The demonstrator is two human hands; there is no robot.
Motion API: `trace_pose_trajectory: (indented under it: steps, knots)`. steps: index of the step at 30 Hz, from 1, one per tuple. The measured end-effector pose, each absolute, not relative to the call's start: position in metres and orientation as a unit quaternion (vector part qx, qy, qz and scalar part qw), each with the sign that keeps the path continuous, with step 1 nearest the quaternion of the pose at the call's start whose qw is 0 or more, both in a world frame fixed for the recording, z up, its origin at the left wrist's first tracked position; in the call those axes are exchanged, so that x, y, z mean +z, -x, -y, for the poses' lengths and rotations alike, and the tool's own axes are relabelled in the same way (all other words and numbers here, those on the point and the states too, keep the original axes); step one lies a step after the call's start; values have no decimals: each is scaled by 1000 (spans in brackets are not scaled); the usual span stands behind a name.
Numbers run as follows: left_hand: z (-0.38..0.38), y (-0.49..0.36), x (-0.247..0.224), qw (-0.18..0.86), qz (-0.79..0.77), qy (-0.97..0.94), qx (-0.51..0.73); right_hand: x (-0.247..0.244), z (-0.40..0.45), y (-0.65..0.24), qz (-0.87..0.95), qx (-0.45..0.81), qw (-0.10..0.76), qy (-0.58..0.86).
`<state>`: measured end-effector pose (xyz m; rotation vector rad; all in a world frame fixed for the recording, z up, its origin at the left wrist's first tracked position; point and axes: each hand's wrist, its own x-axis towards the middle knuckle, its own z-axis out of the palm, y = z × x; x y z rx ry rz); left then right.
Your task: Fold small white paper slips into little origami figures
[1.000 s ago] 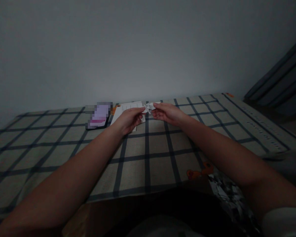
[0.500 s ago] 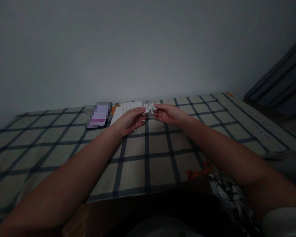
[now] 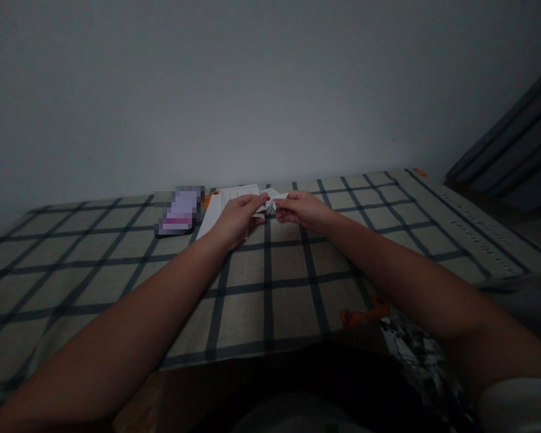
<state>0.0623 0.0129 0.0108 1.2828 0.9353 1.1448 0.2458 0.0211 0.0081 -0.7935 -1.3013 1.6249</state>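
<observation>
A small crumpled piece of white paper [image 3: 271, 204] is pinched between my two hands, above the checked tablecloth. My left hand [image 3: 240, 218] grips its left side between thumb and fingers. On the other side, my right hand [image 3: 304, 210] pinches the paper's right edge with thumb and forefinger, the other fingers curled under. The paper looks folded and creased, and part of it is hidden by my fingers. Behind and beside my left hand lies a white printed sheet [image 3: 211, 213], partly covered by that hand.
A phone [image 3: 179, 211] with a lit, blurred screen lies left of the sheet. The checked tablecloth [image 3: 293, 300] covers the table, which meets a pale wall [image 3: 270, 90] at the back. A dark curtain [image 3: 514, 132] hangs at the right.
My hands have come slightly closer together. The crumpled paper's shape has altered, with a flatter white flap now showing by my right fingertips.
</observation>
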Motion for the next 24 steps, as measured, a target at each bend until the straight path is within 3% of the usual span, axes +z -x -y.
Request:
trace_pose_trajectory:
  steps: [10, 24]
  knots:
    - [-14, -62, 12, 587, -414, -495, 489, 11, -20, -242, 563, 604, 423, 372]
    - [-10, -65, 15, 587, -456, -484, 462, 4, -25, -247, 727, 406, 407, 376]
